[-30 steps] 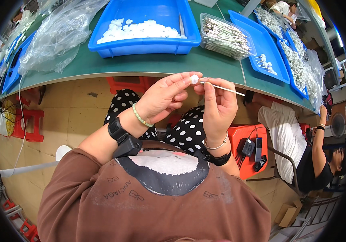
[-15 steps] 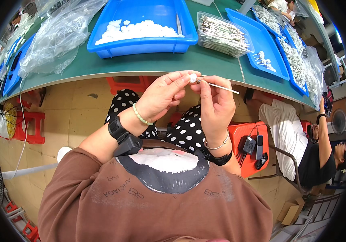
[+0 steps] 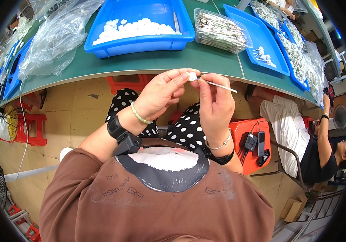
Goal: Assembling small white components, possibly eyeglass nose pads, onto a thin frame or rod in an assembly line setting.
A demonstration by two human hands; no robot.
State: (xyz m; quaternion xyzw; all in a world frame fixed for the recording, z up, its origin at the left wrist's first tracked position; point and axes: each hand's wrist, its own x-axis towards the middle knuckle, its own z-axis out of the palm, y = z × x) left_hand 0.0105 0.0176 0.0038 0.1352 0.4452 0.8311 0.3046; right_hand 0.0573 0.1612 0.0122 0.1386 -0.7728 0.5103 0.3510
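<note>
Both forearms are rising from the lap, bent at the elbow, and the hands are meeting in front of the chest, just below the near edge of the green counter [image 3: 161, 64]. The left hand [image 3: 163, 94] is curling inward, wrist cocked, with a bead bracelet and a black watch on that arm. The right hand [image 3: 217, 103] is standing upright, palm toward the left one.

Compared with a second ago, the hands are sitting in nearly the same spot and grip; the thin stick is still pointing right and slightly down.

The left hand's fingertips are pinching a small white round piece [image 3: 192, 76]. The right hand's thumb and forefinger are clamping a thin white stick [image 3: 219, 85] near its left end, which is touching the white piece. Both are held in mid-air, off the counter. Behind them, a blue tray of white pieces [image 3: 140, 28] is resting on the counter.
</note>
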